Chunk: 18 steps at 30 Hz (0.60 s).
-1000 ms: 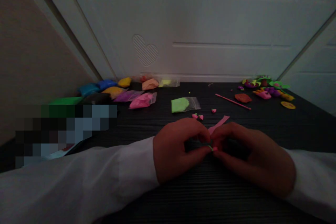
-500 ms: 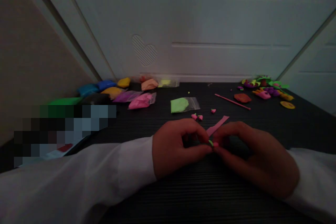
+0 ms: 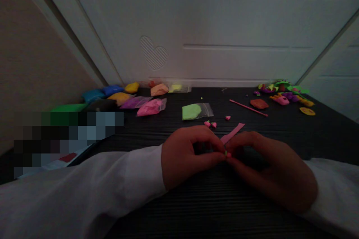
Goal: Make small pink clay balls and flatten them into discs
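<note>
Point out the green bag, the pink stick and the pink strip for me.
Green bag (image 3: pixel 192 112): head view, its filled part.
Pink stick (image 3: pixel 248 108): head view, middle of its shaft.
Pink strip (image 3: pixel 234 132): head view, its bare upper part.

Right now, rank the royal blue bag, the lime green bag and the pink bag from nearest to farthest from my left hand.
1. Lime green bag, just beyond the left hand.
2. Pink bag, farther to the left.
3. Royal blue bag, back left.
</note>
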Motion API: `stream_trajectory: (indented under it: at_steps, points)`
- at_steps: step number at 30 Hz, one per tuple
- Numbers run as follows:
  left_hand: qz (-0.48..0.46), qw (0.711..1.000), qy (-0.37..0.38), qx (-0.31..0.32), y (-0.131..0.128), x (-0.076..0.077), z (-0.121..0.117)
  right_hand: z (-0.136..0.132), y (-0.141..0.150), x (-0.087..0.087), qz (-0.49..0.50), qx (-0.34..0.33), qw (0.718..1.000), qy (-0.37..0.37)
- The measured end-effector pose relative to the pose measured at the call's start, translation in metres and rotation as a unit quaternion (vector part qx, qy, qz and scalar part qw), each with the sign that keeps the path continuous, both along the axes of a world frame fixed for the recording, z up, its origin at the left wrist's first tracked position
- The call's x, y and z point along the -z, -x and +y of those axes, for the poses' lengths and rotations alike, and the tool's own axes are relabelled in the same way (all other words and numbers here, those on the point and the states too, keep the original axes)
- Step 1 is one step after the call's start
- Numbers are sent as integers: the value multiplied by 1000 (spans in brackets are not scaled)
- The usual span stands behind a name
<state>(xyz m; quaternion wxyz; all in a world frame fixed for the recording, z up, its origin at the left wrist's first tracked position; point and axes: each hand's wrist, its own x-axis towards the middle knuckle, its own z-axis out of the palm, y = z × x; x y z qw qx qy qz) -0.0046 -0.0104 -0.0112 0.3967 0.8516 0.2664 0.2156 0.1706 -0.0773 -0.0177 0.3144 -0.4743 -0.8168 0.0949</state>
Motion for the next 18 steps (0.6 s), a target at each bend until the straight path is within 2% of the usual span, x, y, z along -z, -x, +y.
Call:
stream_trajectory:
  at_steps: [10, 14, 18]
  points:
    - [-24, 1000, -3, -7, 0, 0, -1, -3, 4, -2, 56, 21, 998, 13]
    - [-56, 997, -45, -28, 1, -1, -5, -3, 5, -3, 97, 25, 992, 74]
    - [-67, 993, -82, -51, 1, -2, -7, -1, 6, -3, 178, 27, 976, 122]
